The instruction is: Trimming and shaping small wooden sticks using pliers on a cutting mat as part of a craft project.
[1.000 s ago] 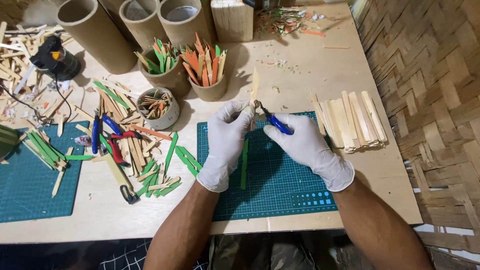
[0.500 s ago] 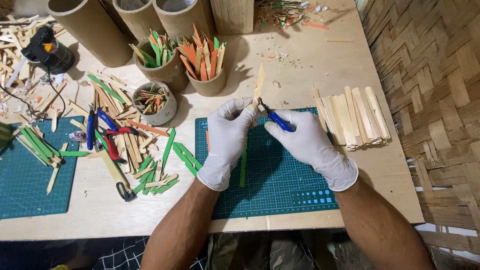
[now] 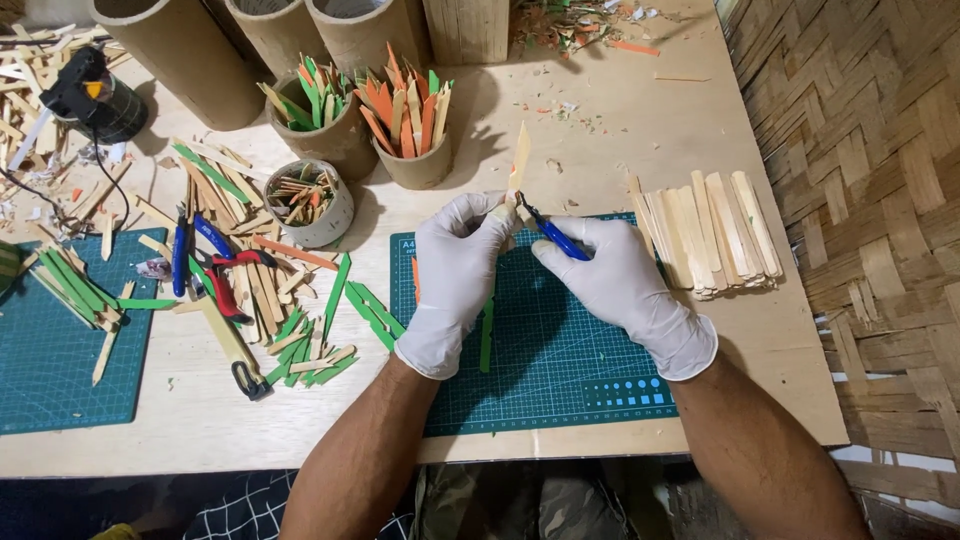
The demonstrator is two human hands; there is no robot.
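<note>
At centre, above the green cutting mat (image 3: 560, 350), we see two white-gloved hands meeting. Our left hand (image 3: 462, 270) has its fingers (image 3: 490, 222) closed around the lower end of a pale wooden stick (image 3: 519, 160), which stands nearly upright with its pointed tip rising past the mat's far edge. Our right hand (image 3: 615, 275) wraps its fingers around the blue handles of a small pair of cutters (image 3: 548, 232), whose dark tip meets the stick just above the left fingertips. A green stick (image 3: 487, 335) lies on the mat below the left wrist.

To the right of the mat, a stack of plain wooden slats (image 3: 710, 235) rests on the pale surface (image 3: 780, 350), just beside the right hand. Beyond the hands stand two round cardboard cups, one (image 3: 335, 130) holding mostly green sticks, the other (image 3: 412, 140) mostly orange ones. A smaller white-banded cup (image 3: 310, 200) to their left holds short offcuts. Tall cardboard tubes (image 3: 170, 55) line the far edge.

To the left, loose green, orange and plain sticks (image 3: 270, 290) lie scattered together with blue-handled pliers (image 3: 180, 255) and red-handled pliers (image 3: 228, 285). A second green mat (image 3: 50, 370) occupies the left edge, and a black glue gun (image 3: 85, 90) sits at the far left. Woven matting (image 3: 870, 150) borders the surface on the right.
</note>
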